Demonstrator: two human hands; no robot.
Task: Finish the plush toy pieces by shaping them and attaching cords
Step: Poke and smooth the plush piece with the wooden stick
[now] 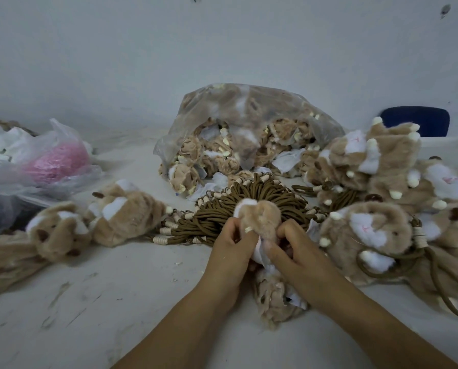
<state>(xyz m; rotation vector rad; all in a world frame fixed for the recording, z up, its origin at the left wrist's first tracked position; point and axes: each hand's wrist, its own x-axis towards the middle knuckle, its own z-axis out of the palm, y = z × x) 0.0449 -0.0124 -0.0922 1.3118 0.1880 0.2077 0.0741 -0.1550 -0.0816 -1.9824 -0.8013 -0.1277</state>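
Observation:
A tan and white plush piece is held up at the table's middle, its lower part hanging between my wrists. My left hand grips its left side and my right hand pinches its white lining from the right. Just behind it lies a fan-shaped bundle of brown cords with cream beads at their ends. Shaped plush pieces lie to the left. A heap of plush pieces with cords fills the right side.
A clear plastic bag of unshaped plush pieces stands behind the cords. Thin plastic bags, one with pink material, sit at the far left. A blue chair back shows at the far right. The white table is scuffed.

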